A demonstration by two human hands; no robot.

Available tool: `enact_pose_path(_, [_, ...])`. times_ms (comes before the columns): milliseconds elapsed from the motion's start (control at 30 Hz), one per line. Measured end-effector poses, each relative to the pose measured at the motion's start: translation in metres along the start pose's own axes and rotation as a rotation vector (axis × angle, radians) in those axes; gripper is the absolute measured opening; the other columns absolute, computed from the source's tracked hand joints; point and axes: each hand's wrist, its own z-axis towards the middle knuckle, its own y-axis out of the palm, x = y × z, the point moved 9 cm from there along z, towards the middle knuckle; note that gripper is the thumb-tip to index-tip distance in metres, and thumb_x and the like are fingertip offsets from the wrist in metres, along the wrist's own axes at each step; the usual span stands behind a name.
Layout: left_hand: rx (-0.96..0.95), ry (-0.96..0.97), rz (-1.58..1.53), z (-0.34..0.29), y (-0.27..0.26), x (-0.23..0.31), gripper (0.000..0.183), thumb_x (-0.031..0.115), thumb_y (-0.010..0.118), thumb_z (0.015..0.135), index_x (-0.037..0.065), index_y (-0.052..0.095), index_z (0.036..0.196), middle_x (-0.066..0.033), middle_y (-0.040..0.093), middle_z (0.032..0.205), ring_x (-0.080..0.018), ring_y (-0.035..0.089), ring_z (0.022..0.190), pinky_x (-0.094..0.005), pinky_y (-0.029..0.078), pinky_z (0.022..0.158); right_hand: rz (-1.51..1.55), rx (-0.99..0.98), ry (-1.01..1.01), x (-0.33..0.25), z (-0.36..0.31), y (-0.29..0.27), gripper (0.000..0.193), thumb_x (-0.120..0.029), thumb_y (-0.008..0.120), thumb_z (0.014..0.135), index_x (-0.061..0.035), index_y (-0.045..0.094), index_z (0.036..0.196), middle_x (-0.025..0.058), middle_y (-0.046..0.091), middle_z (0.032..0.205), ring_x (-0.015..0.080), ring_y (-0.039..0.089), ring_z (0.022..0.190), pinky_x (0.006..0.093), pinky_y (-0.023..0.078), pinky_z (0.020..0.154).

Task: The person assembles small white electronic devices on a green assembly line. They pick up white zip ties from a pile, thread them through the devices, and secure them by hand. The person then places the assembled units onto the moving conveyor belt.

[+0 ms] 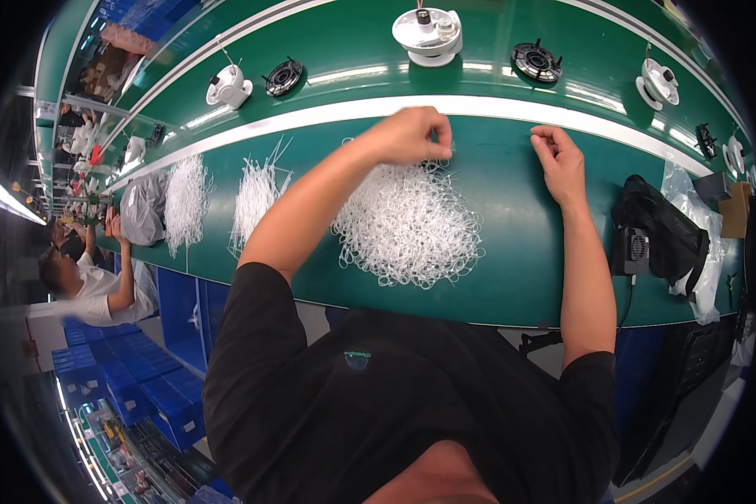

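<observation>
White loops: heaped (407,231) on the green table (521,260), tangled, with no single long axis.
Left hand (410,136): the nearer, at the heap's far edge; the heap spreads from its fingers toward the body.
Left fingers: curled; whether they pinch a loop, one cannot tell.
Right hand (562,168): apart, the heap leftward and bodyward.
Right fingers: bent, thumb near forefinger; any pinch unclear.

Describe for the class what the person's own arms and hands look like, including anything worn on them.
The left hand and right hand are bare, without gloves; no watch or bracelet shows at either wrist. The forearms are uncovered. Both upper arms are in plain black short sleeves, part of a black top with a small green-and-blue print on it.
</observation>
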Motion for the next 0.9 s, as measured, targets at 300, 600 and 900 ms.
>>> enact_pose_path(300, [0.303,0.062,-0.743,-0.067,-0.099,-0.035,0.006,0.006,0.067,0.092,0.003,0.062,0.094,-0.0073,0.068,0.091,-0.0152,0.065,0.084,-0.0283,0.053,0.076,0.014,-0.004,0.016,-0.001,0.0,0.002,0.016,-0.013,0.068,0.092,-0.002,0.069,0.104,-0.0026,0.063,0.084,0.0051,0.046,0.065,0.0216,0.042,0.062])
enact_pose_path(600, [1.126,-0.021,-1.066,-0.177,-0.189,-0.172,0.018,0.013,0.063,0.097,-0.003,0.063,0.107,-0.0105,0.069,0.092,-0.0181,0.067,0.079,-0.0292,0.056,0.072,-0.11,0.005,-0.068,-0.014,-0.001,0.001,0.015,-0.012,0.068,0.091,-0.001,0.068,0.102,0.0018,0.058,0.078,0.0091,0.046,0.065,0.0249,0.042,0.062])
enact_pose_path(900, [1.659,-0.519,-0.98,-0.244,-0.239,-0.348,0.047,0.032,0.067,0.096,-0.013,0.057,0.106,-0.0211,0.063,0.096,-0.0257,0.068,0.076,-0.034,0.059,0.054,-0.175,-0.005,-0.091,-0.012,0.002,0.01,0.013,-0.01,0.065,0.093,-0.0011,0.067,0.102,0.0026,0.057,0.078,0.0108,0.047,0.065,0.026,0.041,0.061])
